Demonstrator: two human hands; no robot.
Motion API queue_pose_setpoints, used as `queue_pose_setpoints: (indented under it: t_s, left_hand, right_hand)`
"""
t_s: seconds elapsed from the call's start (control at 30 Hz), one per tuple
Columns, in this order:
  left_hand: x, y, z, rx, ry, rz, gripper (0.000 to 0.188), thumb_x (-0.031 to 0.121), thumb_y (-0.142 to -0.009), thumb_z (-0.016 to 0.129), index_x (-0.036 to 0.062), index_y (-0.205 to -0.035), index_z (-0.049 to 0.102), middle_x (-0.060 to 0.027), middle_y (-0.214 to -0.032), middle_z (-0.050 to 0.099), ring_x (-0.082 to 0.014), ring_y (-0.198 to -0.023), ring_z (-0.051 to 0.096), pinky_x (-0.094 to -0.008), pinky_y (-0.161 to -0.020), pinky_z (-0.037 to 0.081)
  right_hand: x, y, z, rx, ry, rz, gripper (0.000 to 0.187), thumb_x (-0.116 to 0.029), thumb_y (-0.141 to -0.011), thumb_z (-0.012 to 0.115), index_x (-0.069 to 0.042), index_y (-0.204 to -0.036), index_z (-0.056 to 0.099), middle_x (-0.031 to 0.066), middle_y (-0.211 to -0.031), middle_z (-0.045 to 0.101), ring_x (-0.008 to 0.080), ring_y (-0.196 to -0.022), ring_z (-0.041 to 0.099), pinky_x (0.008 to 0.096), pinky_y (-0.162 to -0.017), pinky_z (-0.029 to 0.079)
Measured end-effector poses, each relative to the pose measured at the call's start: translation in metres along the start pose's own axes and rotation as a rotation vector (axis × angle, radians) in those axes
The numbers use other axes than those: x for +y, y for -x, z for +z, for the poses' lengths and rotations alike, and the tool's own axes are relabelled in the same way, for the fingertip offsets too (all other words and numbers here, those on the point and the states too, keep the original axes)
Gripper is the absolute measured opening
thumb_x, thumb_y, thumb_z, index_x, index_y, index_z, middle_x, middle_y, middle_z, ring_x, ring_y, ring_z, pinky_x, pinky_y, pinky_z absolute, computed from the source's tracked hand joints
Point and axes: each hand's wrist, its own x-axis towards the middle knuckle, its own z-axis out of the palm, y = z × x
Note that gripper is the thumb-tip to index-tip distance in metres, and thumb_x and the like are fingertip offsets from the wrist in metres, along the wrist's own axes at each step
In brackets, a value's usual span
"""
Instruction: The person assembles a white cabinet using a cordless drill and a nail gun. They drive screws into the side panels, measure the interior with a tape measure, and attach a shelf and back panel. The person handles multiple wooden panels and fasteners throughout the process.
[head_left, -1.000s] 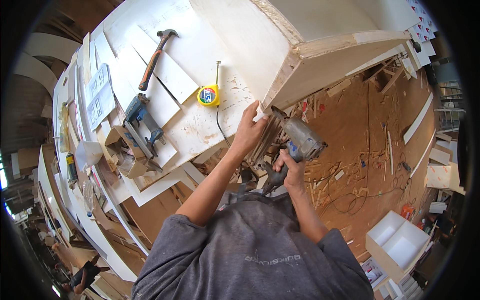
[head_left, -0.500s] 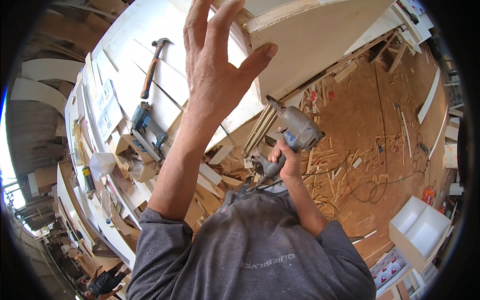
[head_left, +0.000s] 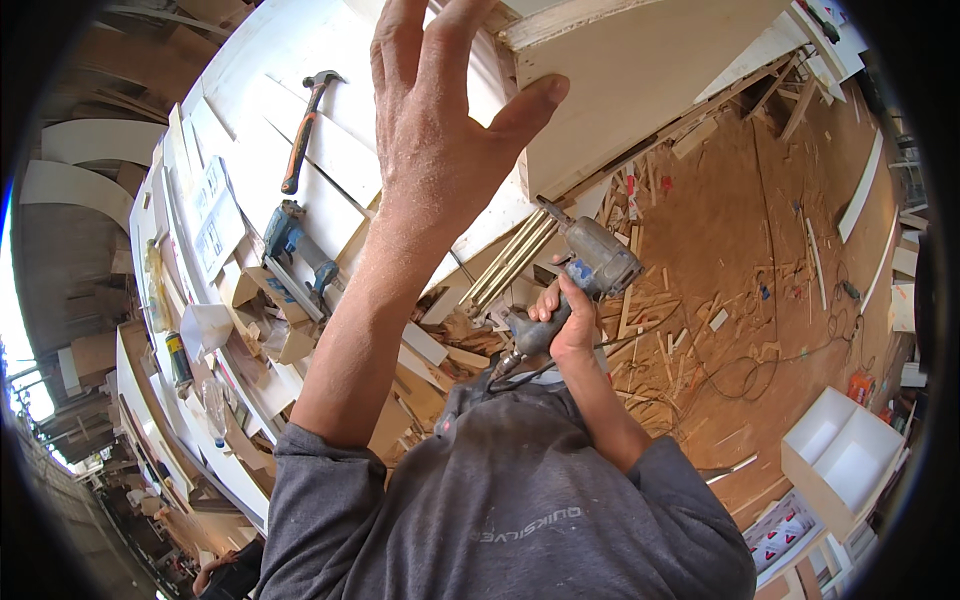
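Note:
My left hand (head_left: 435, 150), dusty, is raised in front of the corner of a pale wooden panel (head_left: 620, 110). Its fingers are stretched out and its thumb stands apart, overlapping the panel's face; whether it touches the wood I cannot tell. The fingertips run past the top of the picture. In my right hand (head_left: 568, 322) is a grey air nail gun (head_left: 598, 255), gripped by its handle. The gun's nose is close to the panel's lower corner, and its long magazine slants toward the lower left. A hose (head_left: 500, 372) joins the handle's end.
A claw hammer (head_left: 304, 135) and a blue nail gun (head_left: 300, 250) lie on the white work surface (head_left: 345, 45) at left. Wood scraps and a thin hose (head_left: 745, 385) are strewn over the brown floor (head_left: 700, 230). A white open box (head_left: 845, 450) stands lower right. Another person (head_left: 230, 572) is at lower left.
My left hand has shifted slightly right. The nail gun in my right hand has turned a little, its magazine now slanting more. The person at lower left has moved lower in the picture.

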Motion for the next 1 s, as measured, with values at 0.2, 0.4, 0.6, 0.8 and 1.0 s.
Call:
queue_pose_setpoints:
  t_s: [0.2, 0.4, 0.6, 0.8, 1.0]
  left_hand:
    - [-0.001, 0.001, 0.003, 0.060, -0.023, 0.017, 0.062, 0.028, -0.080, 0.075, 0.0096, -0.132, 0.047, -0.0205, -0.137, 0.042, -0.0330, -0.125, 0.045, -0.0456, -0.102, 0.040]
    - [0.002, 0.000, 0.006, -0.017, -0.042, 0.014, 0.066, 0.033, -0.081, 0.076, 0.0132, -0.135, 0.044, -0.0167, -0.142, 0.036, -0.0314, -0.131, 0.039, -0.0458, -0.108, 0.036]
    - [0.002, 0.001, 0.005, -0.039, 0.004, -0.021, 0.068, 0.032, -0.083, 0.074, 0.0115, -0.137, 0.040, -0.0146, -0.143, 0.034, -0.0292, -0.132, 0.036, -0.0457, -0.109, 0.034]
    - [-0.005, 0.004, 0.004, -0.044, -0.047, -0.006, 0.070, 0.029, -0.079, 0.077, 0.0153, -0.137, 0.040, -0.0211, -0.143, 0.030, -0.0366, -0.134, 0.032, -0.0499, -0.106, 0.035]
    - [-0.004, 0.002, 0.003, -0.063, -0.052, -0.015, 0.073, 0.029, -0.077, 0.080, 0.0169, -0.137, 0.040, -0.0234, -0.143, 0.029, -0.0401, -0.135, 0.031, -0.0520, -0.104, 0.036]
  right_hand:
    - [0.010, -0.006, -0.004, 0.004, -0.065, 0.046, 0.035, -0.024, -0.089, 0.061, -0.011, -0.120, 0.054, -0.0002, -0.056, 0.040, 0.0139, -0.049, 0.043, 0.0326, -0.055, 0.040]
    - [0.020, -0.007, -0.009, -0.010, -0.157, 0.026, 0.030, -0.023, -0.090, 0.060, -0.012, -0.116, 0.054, -0.0002, -0.057, 0.040, 0.0137, -0.049, 0.042, 0.0324, -0.056, 0.040]
    - [0.025, -0.007, -0.004, -0.018, -0.178, 0.039, 0.032, -0.026, -0.090, 0.059, -0.011, -0.118, 0.051, -0.0013, -0.057, 0.041, 0.0124, -0.048, 0.042, 0.0316, -0.056, 0.040]
    - [0.017, -0.002, 0.002, -0.077, -0.170, 0.000, 0.032, -0.023, -0.091, 0.058, -0.010, -0.119, 0.051, -0.0003, -0.057, 0.040, 0.0140, -0.049, 0.043, 0.0325, -0.056, 0.041]
    - [0.016, -0.001, 0.004, -0.066, -0.139, -0.012, 0.034, -0.027, -0.090, 0.058, -0.010, -0.119, 0.050, -0.0017, -0.057, 0.041, 0.0126, -0.048, 0.043, 0.0310, -0.055, 0.040]
